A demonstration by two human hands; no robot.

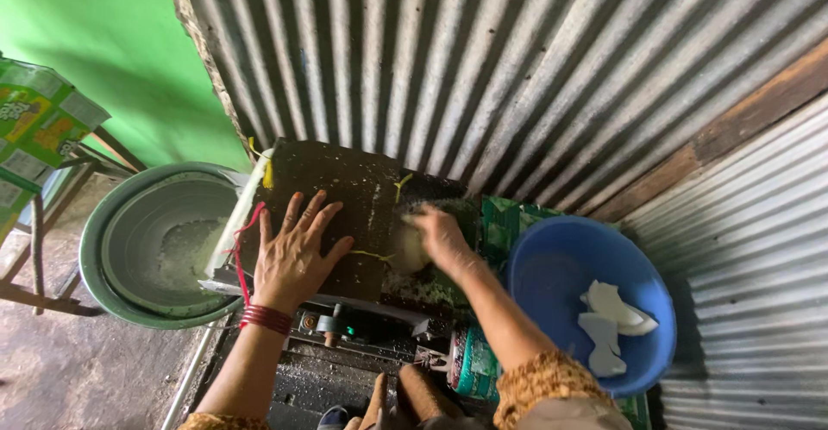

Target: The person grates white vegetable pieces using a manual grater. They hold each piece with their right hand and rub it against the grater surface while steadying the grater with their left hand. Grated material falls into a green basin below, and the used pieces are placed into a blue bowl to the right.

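Against corrugated metal walls [552,68], left hand [293,253] flat on dark machine top [345,180] — right hand [440,236] grasping white piece [408,249].

To the left of my blue basin [552,266], past the machine, sits a grey metal bowl [138,249]. Corrugated metal sheeting [517,68] rises behind the basin, and a green wall [103,42] stands far left of it.

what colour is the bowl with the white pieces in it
Blue; the bowl shows clearly in the head view, right of the right hand.
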